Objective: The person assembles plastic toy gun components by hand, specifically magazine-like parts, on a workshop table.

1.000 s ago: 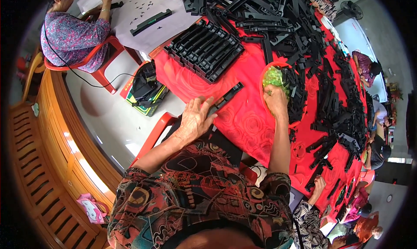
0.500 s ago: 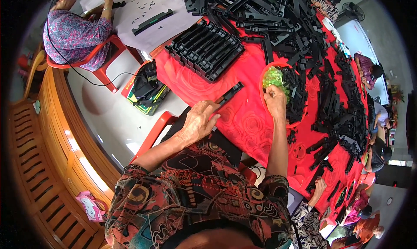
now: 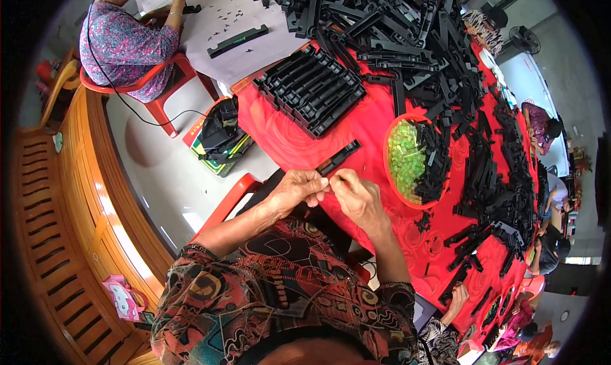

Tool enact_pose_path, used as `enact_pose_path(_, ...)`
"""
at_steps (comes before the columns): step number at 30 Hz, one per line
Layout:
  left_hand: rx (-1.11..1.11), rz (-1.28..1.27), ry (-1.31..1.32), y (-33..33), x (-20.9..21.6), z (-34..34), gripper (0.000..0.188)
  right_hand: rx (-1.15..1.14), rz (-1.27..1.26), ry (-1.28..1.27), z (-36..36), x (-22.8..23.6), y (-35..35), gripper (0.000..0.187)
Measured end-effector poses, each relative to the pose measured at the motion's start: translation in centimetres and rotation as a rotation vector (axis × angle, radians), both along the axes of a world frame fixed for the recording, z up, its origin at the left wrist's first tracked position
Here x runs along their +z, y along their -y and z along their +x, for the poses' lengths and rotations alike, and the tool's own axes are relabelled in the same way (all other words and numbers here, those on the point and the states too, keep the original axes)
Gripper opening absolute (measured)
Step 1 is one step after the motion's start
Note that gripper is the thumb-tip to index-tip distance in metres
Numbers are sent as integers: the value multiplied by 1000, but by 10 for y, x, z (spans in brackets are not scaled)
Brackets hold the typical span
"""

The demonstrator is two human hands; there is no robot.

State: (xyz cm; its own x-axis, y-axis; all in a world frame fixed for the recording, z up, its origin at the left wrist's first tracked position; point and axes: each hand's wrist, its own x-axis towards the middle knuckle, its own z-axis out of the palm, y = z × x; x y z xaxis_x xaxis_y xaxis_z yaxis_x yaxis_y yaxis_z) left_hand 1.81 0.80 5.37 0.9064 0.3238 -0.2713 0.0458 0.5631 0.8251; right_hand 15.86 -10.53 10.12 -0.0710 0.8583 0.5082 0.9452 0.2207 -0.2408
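My left hand [image 3: 298, 190] and my right hand [image 3: 358, 198] meet over the near table edge, fingertips almost touching. Both are closed in a pinch, and whatever they hold is too small to make out. Just beyond them a long black plastic part [image 3: 340, 156] lies on the red tablecloth [image 3: 375, 174], its near end hidden by my fingers. To the right stands an orange-rimmed basin [image 3: 387, 168] with small translucent green pieces [image 3: 406, 155] on its left side and small black pieces [image 3: 434, 158] on its right.
Behind my hands sits a stack of black plastic parts [image 3: 310, 88]. A large heap of similar parts [image 3: 388, 40] fills the far table, with more along the right [image 3: 493, 168]. A person [image 3: 130, 43] sits on a red chair at far left. Another person's hand [image 3: 456, 299] works at lower right.
My right hand has left the basin's green pieces and come left to my left hand. My left fingers have closed into a pinch. The whole view has shifted slightly.
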Motion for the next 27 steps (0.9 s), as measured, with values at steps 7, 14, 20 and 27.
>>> enact_pose_path(7, 20, -170, 56, 0, -8, -5, 15, 39, 48, -61, -7, -8, -2, 25)
enact_pose_path(14, 175, -80, 52, 4, -6, -5, 6, -353, 146, -660, -8, -23, 0, 21)
enact_pose_path(20, 157, 71, -1, 15, -8, -7, 6, -285, -37, -1143, -20, -34, 3, 7)
enact_pose_path(27, 168, 249, -84, 19, -26, -8, 11, -312, -48, -1218, -21, -50, -1, 10)
